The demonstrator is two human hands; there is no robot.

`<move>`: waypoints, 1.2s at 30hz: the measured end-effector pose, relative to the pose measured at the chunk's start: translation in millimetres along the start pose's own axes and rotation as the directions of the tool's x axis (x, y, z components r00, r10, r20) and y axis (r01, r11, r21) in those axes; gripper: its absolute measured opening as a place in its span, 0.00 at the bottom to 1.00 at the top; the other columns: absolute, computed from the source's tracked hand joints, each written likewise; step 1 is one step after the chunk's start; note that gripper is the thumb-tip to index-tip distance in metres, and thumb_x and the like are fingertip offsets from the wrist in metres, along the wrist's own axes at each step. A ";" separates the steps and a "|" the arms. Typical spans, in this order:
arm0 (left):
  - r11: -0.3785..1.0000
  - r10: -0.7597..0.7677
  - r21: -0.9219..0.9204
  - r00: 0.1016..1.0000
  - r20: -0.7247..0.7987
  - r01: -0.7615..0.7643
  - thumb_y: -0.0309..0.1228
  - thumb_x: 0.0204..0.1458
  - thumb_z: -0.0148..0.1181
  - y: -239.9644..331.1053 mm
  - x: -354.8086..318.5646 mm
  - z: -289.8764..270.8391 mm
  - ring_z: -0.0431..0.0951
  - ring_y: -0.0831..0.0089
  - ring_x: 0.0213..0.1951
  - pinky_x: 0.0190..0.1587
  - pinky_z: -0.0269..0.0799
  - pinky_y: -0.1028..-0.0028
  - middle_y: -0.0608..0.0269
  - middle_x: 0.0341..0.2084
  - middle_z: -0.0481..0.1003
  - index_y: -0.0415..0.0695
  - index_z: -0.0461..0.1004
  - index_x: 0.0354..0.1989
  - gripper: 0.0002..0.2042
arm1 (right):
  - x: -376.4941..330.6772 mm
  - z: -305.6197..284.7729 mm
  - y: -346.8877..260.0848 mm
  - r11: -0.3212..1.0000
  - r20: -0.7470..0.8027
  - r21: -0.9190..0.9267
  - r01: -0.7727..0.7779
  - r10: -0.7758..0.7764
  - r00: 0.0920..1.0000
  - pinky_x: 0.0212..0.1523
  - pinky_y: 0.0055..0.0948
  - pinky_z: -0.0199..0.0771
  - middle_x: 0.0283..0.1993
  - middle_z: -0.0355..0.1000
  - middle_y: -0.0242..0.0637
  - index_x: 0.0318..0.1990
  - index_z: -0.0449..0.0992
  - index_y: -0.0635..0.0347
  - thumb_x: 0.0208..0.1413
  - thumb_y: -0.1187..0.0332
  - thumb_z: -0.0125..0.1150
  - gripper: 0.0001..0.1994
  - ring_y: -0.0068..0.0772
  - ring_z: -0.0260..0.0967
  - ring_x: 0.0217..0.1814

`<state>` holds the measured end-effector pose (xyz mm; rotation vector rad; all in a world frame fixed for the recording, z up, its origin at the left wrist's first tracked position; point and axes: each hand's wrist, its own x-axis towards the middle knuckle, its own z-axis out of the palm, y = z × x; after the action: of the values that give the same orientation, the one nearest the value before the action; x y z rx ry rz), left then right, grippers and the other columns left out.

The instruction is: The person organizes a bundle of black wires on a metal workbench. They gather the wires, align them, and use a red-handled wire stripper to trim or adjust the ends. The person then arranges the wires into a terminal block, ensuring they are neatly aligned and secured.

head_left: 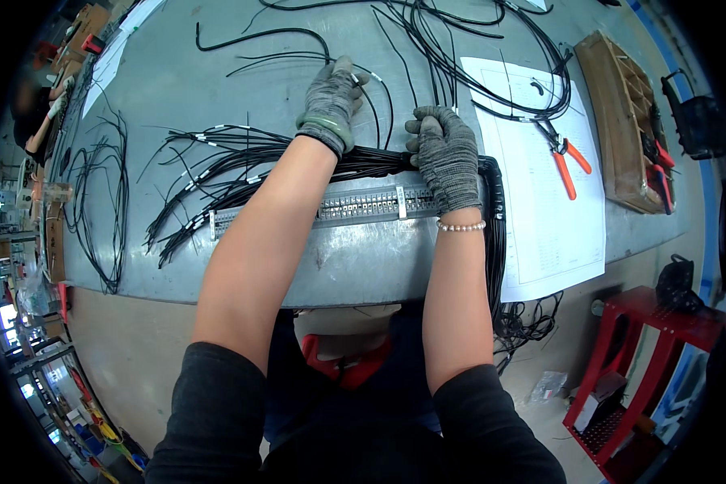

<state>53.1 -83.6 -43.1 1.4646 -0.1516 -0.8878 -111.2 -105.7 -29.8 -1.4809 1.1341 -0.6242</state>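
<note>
Both my hands wear grey knit gloves. My left hand point(331, 103) is closed, pinching a thin black wire point(369, 98) that curves down toward the harness. Below and right of it, my right hand point(446, 155) is curled with its fingers closed at the thick black wire bundle point(371, 164); thin wires from the far side also reach its fingertips. The glove hides exactly what lies inside the grip. Leftward, the bundle fans out into loose ends point(210, 173) with white marker sleeves. A metal rail with a terminal strip point(347, 208) lies just in front, partly behind my left forearm.
Orange-handled pliers point(571, 165) rest on printed white sheets point(540, 250) at the right. Beyond stands a wooden tray point(613, 121) with tools. Coiled black cables point(561, 73) lie at the far side, a wire loop point(123, 202) leftward. A red cart point(653, 315) stands lower right.
</note>
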 end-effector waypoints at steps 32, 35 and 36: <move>0.968 0.247 0.056 0.966 -0.073 -0.244 0.26 0.53 0.59 -31.9 6.9 3.3 0.74 0.78 0.32 0.36 0.71 0.77 0.64 0.31 0.76 0.39 0.75 0.44 0.11 | 84.3 47.3 -18.4 0.520 0.193 -0.827 0.213 -0.095 0.977 0.52 0.35 0.71 0.43 0.76 0.45 0.44 0.76 0.60 0.48 0.54 0.65 0.21 0.42 0.74 0.47; 0.928 0.359 0.164 0.922 -0.146 -0.335 0.27 0.53 0.58 -32.4 8.5 -0.4 0.73 0.77 0.32 0.37 0.71 0.76 0.63 0.31 0.77 0.40 0.76 0.40 0.08 | 93.3 62.7 -13.8 0.511 0.210 -0.839 0.188 -0.016 0.978 0.51 0.35 0.72 0.43 0.75 0.51 0.46 0.75 0.61 0.48 0.55 0.65 0.22 0.45 0.74 0.48; 0.922 0.375 0.173 0.911 -0.170 -0.347 0.28 0.54 0.58 -32.4 9.6 -3.3 0.73 0.76 0.32 0.37 0.71 0.76 0.63 0.31 0.77 0.40 0.76 0.40 0.08 | 92.8 60.3 -13.6 0.585 0.208 -0.791 0.181 -0.022 0.978 0.51 0.35 0.73 0.42 0.76 0.50 0.46 0.75 0.61 0.48 0.56 0.65 0.22 0.44 0.74 0.46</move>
<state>47.9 -82.2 -76.6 1.5809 -0.3295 -0.4313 -17.8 -163.1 -50.4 -2.3503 1.2620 0.0179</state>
